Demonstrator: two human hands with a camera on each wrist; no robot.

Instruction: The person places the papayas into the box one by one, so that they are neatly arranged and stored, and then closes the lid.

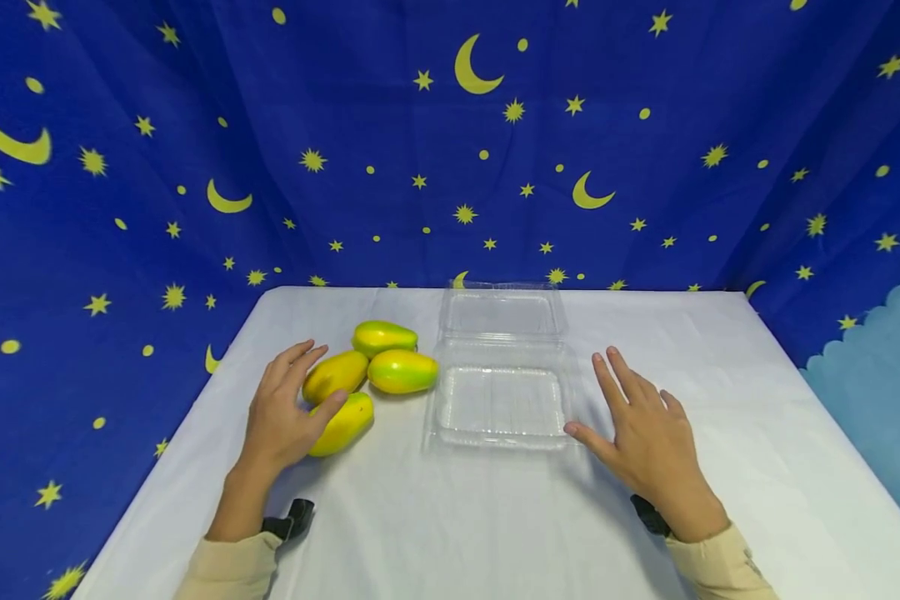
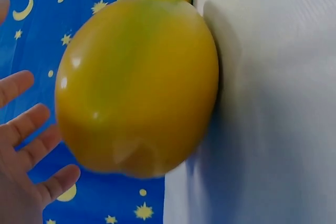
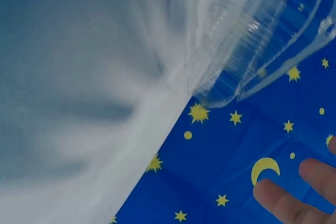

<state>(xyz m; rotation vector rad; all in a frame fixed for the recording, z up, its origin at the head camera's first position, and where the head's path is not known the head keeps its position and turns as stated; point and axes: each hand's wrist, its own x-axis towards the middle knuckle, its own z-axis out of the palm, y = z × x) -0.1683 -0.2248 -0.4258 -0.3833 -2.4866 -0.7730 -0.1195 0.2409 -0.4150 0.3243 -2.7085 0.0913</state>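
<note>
Several yellow-green papayas (image 1: 402, 372) lie in a cluster on the left part of the table. Over the nearest papaya (image 1: 350, 423) hovers my left hand (image 1: 279, 421), its fingers loosely spread; contact cannot be made out. In the left wrist view that papaya (image 2: 136, 87) fills the middle, with the spread fingers at the left edge. A clear plastic clamshell box (image 1: 495, 439) stands with its lid (image 1: 502, 315) folded back, nothing inside. To its right is my right hand (image 1: 648, 437), fingers extended and holding nothing, the thumb near the box's side.
A white cloth covers the table (image 1: 480, 525). Behind it and along the sides hangs a blue curtain (image 1: 390, 100) with yellow moons and stars. A light-blue patch (image 1: 870, 367) shows on the curtain at right. Black straps (image 1: 288, 521) sit on both wrists.
</note>
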